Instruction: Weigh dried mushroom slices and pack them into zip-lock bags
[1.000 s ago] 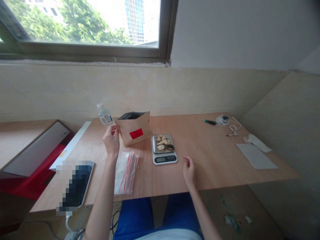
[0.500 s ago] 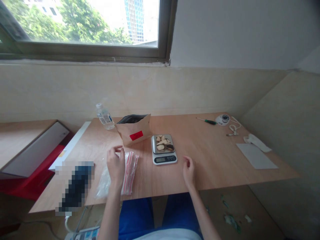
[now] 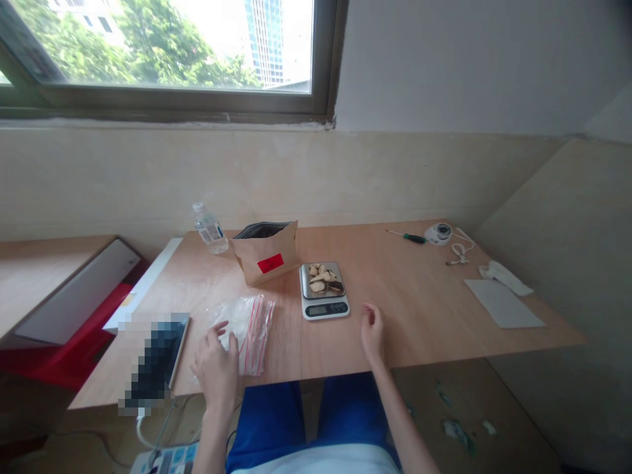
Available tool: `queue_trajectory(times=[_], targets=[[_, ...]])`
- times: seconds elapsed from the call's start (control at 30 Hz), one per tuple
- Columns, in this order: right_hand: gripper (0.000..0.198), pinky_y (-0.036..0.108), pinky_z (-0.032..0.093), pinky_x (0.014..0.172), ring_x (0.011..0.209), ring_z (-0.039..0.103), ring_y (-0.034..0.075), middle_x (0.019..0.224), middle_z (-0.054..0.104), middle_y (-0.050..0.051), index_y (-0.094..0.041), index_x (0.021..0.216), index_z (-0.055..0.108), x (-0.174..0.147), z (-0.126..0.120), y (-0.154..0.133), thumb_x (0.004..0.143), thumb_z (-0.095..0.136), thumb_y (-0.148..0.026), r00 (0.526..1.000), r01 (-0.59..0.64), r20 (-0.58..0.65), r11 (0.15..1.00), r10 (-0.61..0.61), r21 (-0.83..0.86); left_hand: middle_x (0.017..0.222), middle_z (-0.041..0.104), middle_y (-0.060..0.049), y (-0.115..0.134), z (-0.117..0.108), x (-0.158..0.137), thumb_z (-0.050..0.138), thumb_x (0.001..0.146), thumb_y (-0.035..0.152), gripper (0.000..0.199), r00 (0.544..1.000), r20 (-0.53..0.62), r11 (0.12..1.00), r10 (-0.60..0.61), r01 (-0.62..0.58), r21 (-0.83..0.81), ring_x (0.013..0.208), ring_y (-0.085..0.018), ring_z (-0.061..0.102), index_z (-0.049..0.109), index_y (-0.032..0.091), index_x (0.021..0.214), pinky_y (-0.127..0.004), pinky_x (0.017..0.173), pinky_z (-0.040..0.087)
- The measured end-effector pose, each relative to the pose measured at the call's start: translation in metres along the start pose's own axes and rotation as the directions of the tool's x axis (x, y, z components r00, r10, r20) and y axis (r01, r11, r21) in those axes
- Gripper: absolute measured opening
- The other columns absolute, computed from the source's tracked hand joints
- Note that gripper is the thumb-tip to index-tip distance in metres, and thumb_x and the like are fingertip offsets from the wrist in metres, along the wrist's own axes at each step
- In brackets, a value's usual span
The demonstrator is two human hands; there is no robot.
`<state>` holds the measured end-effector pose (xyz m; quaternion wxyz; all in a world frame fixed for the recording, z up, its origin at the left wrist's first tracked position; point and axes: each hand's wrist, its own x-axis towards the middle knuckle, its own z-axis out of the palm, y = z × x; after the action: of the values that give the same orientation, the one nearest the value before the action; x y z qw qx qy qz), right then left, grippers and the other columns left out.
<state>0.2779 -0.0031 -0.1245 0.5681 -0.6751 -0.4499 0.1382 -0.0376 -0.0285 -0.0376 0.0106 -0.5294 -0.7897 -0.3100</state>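
Note:
My left hand (image 3: 216,365) lies at the table's near edge, its fingers spread over the near end of a stack of clear zip bags (image 3: 245,330) with red seal strips. My right hand (image 3: 372,333) rests loosely curled on the wooden table (image 3: 419,309), holding nothing, just right of a small digital scale (image 3: 323,290). Pale and dark food pieces (image 3: 323,278) lie on the scale's metal plate. An open brown paper pouch (image 3: 266,258) with a red label stands behind the bags, left of the scale.
A small water bottle (image 3: 209,228) stands at the back left. A blurred-out phone (image 3: 157,359) lies by the left edge. A green-handled screwdriver (image 3: 407,236), a small white round device (image 3: 438,232) with a cable, crumpled tissue (image 3: 504,278) and a grey sheet (image 3: 502,303) occupy the right side.
My left hand left the brown pouch and came back toward me, down onto the zip bags. The right hand has stayed in place. The view shifted slightly.

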Motion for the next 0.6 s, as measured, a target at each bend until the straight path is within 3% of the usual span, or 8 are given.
queue_trajectory(times=[0.1, 0.2, 0.27, 0.37, 0.47, 0.6], targets=[[0.024, 0.038, 0.045, 0.076, 0.085, 0.057, 0.023, 0.093, 0.063, 0.012, -0.016, 0.093, 0.06, -0.004, 0.0, -0.009, 0.081, 0.041, -0.024, 1.0, 0.016, -0.01, 1.0, -0.016, 0.004, 0.09, 0.062, -0.008, -0.006, 0.005, 0.005, 0.041, 0.083, 0.025, 0.025, 0.994, 0.107, 0.988, -0.015, 0.031, -0.15, 0.073, -0.022, 0.06, 0.054, 0.017, 0.103, -0.035, 0.067, 0.045], [0.023, 0.036, 0.046, 0.074, 0.085, 0.057, 0.022, 0.094, 0.063, 0.011, -0.017, 0.095, 0.06, -0.019, 0.005, -0.036, 0.084, 0.041, -0.024, 0.998, 0.052, 0.023, 0.998, -0.052, 0.023, 0.091, 0.062, -0.008, -0.002, 0.011, 0.01, 0.039, 0.082, 0.023, 0.024, 0.996, 0.077, 0.981, 0.035, -0.019, -0.193, 0.072, -0.022, 0.06, 0.054, 0.018, 0.1, -0.037, 0.069, 0.046], [0.023, 0.035, 0.046, 0.075, 0.089, 0.057, 0.022, 0.097, 0.062, 0.01, -0.019, 0.099, 0.06, -0.035, 0.013, -0.059, 0.087, 0.04, -0.022, 0.988, 0.1, 0.106, 0.992, -0.108, 0.08, 0.09, 0.06, -0.01, 0.001, 0.016, 0.011, 0.042, 0.081, 0.025, 0.025, 0.996, 0.034, 0.985, 0.077, -0.071, -0.156, 0.079, -0.026, 0.059, 0.055, 0.016, 0.1, -0.042, 0.076, 0.046], [0.024, 0.034, 0.046, 0.077, 0.092, 0.057, 0.021, 0.095, 0.061, 0.008, -0.022, 0.099, 0.06, -0.058, 0.028, -0.092, 0.088, 0.039, -0.017, 0.946, 0.153, 0.255, 0.97, -0.2, 0.191, 0.094, 0.054, -0.013, -0.004, 0.027, 0.012, 0.048, 0.078, 0.029, 0.031, 0.998, 0.042, 0.982, 0.038, -0.03, -0.185, 0.084, -0.028, 0.057, 0.054, 0.012, 0.103, -0.046, 0.08, 0.046], [0.025, 0.032, 0.046, 0.076, 0.09, 0.057, 0.02, 0.093, 0.061, 0.006, -0.023, 0.096, 0.061, -0.075, 0.042, -0.113, 0.087, 0.039, -0.015, 0.912, 0.109, 0.353, 0.953, -0.209, 0.282, 0.086, 0.054, -0.009, -0.015, 0.039, 0.013, 0.045, 0.077, 0.027, 0.021, 0.994, 0.113, 0.96, 0.009, 0.023, -0.279, 0.071, -0.023, 0.058, 0.055, 0.014, 0.091, -0.041, 0.072, 0.049], [0.024, 0.031, 0.048, 0.074, 0.087, 0.058, 0.019, 0.09, 0.06, 0.005, -0.023, 0.095, 0.061, -0.089, 0.055, -0.127, 0.087, 0.041, -0.015, 0.864, 0.04, 0.46, 0.94, -0.203, 0.34, 0.073, 0.053, -0.004, -0.02, 0.039, 0.017, 0.046, 0.077, 0.029, 0.013, 0.989, 0.138, 0.954, 0.046, -0.003, -0.3, 0.06, -0.02, 0.056, 0.053, 0.019, 0.074, -0.036, 0.063, 0.049]])
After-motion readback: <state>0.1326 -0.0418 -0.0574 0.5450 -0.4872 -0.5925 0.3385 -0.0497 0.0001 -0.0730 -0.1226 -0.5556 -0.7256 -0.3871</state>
